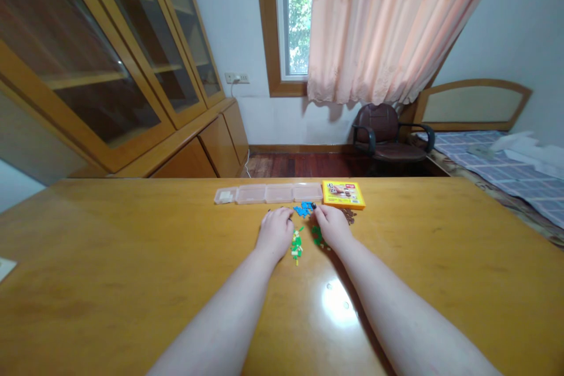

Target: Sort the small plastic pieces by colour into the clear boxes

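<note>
My left hand (275,234) rests low over the table with its fingers curled together, beside a small pile of blue building bricks (304,209). On the other side of that pile, my right hand (333,224) has thumb and fingers drawn into a pinch. A small black spot shows at its fingertips; I cannot tell whether it is a nail or a piece. Green, white and yellow bricks (296,245) lie in a loose group by my left hand. Some green pieces (316,235) are partly covered by my right hand, and brown pieces (349,215) lie beyond it.
A row of clear plastic trays (279,192) stands towards the far edge of the wooden table (132,282). A yellow box (343,194) with a printed picture adjoins it. Behind are a brown armchair (383,129), a glass-fronted cabinet (110,59) and a bed (520,158).
</note>
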Action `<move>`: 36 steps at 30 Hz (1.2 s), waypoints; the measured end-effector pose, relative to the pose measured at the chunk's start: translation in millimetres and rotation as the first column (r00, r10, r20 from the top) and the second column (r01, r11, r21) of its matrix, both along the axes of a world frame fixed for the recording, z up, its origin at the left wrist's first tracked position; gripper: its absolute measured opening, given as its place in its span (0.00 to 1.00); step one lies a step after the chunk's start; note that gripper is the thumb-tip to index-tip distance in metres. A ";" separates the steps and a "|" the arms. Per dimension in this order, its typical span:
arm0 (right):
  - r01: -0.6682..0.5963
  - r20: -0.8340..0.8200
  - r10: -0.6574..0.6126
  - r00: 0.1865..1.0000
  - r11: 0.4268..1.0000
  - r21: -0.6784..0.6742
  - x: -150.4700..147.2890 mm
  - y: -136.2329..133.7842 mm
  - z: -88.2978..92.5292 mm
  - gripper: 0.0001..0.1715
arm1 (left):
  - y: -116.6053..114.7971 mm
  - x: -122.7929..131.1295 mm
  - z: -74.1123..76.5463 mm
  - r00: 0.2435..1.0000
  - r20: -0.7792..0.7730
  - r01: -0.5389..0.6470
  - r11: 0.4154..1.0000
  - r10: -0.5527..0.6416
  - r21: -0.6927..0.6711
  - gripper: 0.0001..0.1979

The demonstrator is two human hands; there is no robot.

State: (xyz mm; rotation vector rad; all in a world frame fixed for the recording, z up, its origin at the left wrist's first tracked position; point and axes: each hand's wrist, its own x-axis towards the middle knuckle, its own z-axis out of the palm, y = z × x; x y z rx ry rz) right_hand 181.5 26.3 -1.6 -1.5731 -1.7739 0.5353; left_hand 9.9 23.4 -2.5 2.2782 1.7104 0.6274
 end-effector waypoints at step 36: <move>-0.195 -0.903 -0.035 0.428 0.972 -0.130 -16.1 13.3 -18.0 0.21 | 12.5 -4.8 -18.2 0.871 0.456 -0.160 0.983 0.182 -0.086 0.16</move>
